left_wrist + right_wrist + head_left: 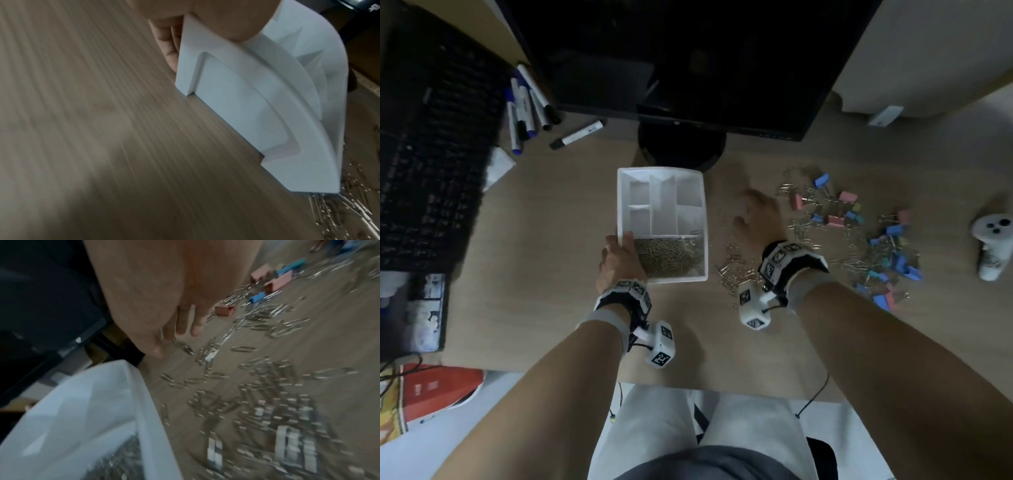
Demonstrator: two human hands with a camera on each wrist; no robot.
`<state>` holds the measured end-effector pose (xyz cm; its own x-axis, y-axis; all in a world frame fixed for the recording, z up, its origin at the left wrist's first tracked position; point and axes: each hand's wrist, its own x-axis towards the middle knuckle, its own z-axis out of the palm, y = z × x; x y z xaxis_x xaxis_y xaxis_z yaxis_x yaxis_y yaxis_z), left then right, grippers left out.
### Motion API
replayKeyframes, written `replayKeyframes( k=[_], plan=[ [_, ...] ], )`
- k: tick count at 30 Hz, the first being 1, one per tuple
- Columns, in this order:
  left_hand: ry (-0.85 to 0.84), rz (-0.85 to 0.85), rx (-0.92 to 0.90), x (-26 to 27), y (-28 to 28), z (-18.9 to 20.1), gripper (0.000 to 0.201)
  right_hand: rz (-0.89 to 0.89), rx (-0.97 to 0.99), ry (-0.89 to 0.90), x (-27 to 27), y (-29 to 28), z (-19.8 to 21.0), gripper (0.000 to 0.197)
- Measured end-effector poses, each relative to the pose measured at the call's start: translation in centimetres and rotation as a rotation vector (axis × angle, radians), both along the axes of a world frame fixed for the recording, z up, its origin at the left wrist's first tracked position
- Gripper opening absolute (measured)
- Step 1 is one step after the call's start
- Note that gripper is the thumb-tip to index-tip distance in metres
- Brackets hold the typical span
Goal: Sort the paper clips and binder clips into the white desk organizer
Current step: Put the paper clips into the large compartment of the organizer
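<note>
The white desk organizer [703,219] sits mid-desk, its wide near compartment full of paper clips [671,255]. My left hand [619,257] grips its near-left corner, thumb over the rim and fingers on the outer wall [236,100]. To the organizer's right my right hand [756,216] hovers palm down with straight fingers [180,324] over loose paper clips [736,270] and holds nothing. The organizer's rim [144,402] shows in the right wrist view beside scattered clips [267,402]. Coloured binder clips [887,236] lie mixed with more paper clips further right.
A black monitor [688,51] on its round stand [681,147] rises behind the organizer. A black keyboard [431,154] and several markers [527,106] lie at the left. A white controller [993,243] rests at the far right edge.
</note>
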<state>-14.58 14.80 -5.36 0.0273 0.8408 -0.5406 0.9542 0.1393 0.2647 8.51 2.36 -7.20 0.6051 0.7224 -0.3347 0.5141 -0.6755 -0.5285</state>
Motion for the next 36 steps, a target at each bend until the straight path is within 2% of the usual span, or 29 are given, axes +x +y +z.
replayKeyframes(
  k=[2, 3, 6, 8, 11, 18, 21, 26, 28, 30, 32, 33, 34, 36],
  plan=[
    [-0.002, -0.037, -0.008, 0.1, -0.4, 0.0, 0.045, 0.017, -0.167, -0.011, 1.6, 1.5, -1.5, 0.069],
    [-0.014, -0.002, -0.006, 0.1, -0.4, 0.0, 0.046, 0.041, -0.243, 0.008, 2.3, 2.4, -2.2, 0.076],
    [-0.042, 0.084, 0.032, 0.5, -0.3, 0.6, 0.056, 0.128, -0.324, 0.037, 3.0, 4.1, -3.1, 0.08],
    [-0.037, 0.09, 0.031, 0.6, -0.3, 0.8, 0.057, 0.153, -0.287, 0.08, 2.2, 4.2, -3.0, 0.074],
    [-0.041, 0.111, 0.028, 0.8, -0.4, 1.0, 0.057, 0.241, -0.131, 0.06, -0.3, 3.0, -3.0, 0.069],
    [-0.11, 0.107, 0.012, 0.5, -0.3, 1.2, 0.056, 0.404, -0.014, 0.029, -4.2, -0.1, -2.5, 0.078],
    [-0.092, 0.074, 0.002, 0.3, -0.2, 1.0, 0.058, 0.319, 0.028, 0.105, -5.6, -2.0, -2.1, 0.068],
    [-0.109, 0.042, -0.039, -0.4, -0.2, 0.8, 0.063, 0.176, 0.122, 0.071, -8.3, -4.6, -1.7, 0.03],
    [-0.124, 0.046, -0.056, -0.6, 0.0, 0.9, 0.067, 0.04, 0.109, 0.063, -8.4, -4.9, -1.1, 0.023],
    [-0.144, 0.035, -0.067, -1.0, 0.1, 1.3, 0.063, -0.098, 0.005, -0.033, -7.8, -5.1, -0.7, 0.04],
    [-0.219, 0.037, -0.087, -1.9, -0.1, 1.1, 0.046, -0.215, -0.155, -0.11, -7.3, -5.6, -0.4, 0.077],
    [-0.287, 0.072, -0.128, -2.4, -0.2, 1.1, 0.043, -0.26, -0.236, -0.091, -7.2, -5.8, -0.3, 0.091],
    [-0.369, 0.152, -0.203, -2.9, -0.3, 1.1, 0.042, -0.277, -0.31, -0.055, -7.3, -5.9, 0.1, 0.097],
    [-0.509, 0.296, -0.337, -3.9, -0.5, 1.2, 0.037, -0.244, -0.383, -0.018, -8.0, -5.7, 0.2, 0.094]
  ],
)
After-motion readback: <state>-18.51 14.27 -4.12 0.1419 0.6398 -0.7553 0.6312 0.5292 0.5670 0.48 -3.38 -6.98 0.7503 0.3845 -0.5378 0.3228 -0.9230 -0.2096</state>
